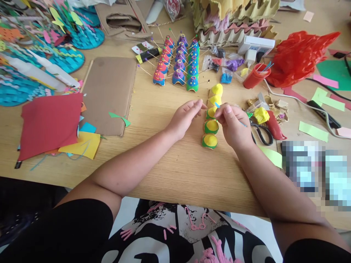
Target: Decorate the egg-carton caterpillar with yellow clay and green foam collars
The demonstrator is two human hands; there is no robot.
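Observation:
A row of egg-carton cups (211, 127) topped with yellow clay runs toward me on the wooden table, the nearer ones banded in green. My right hand (235, 124) pinches a thin blue stick (217, 105) at the right side of the row, over its middle cups. On the row's left side, my left hand (187, 117) is held with its fingers loosely together near the third cup; whether anything is between them is too small to tell. Behind stand three finished-looking rows with pins: red (162, 62), purple (179, 64) and blue-green (193, 65).
Brown cardboard (111, 91) and red foam sheets (52, 124) lie left. Black scissors (261, 133), a red cup (255, 76) with sticks, a red plastic bag (300, 58) and paper scraps are right. Egg trays (233, 22) stand behind; bottles (35, 71) lie far left.

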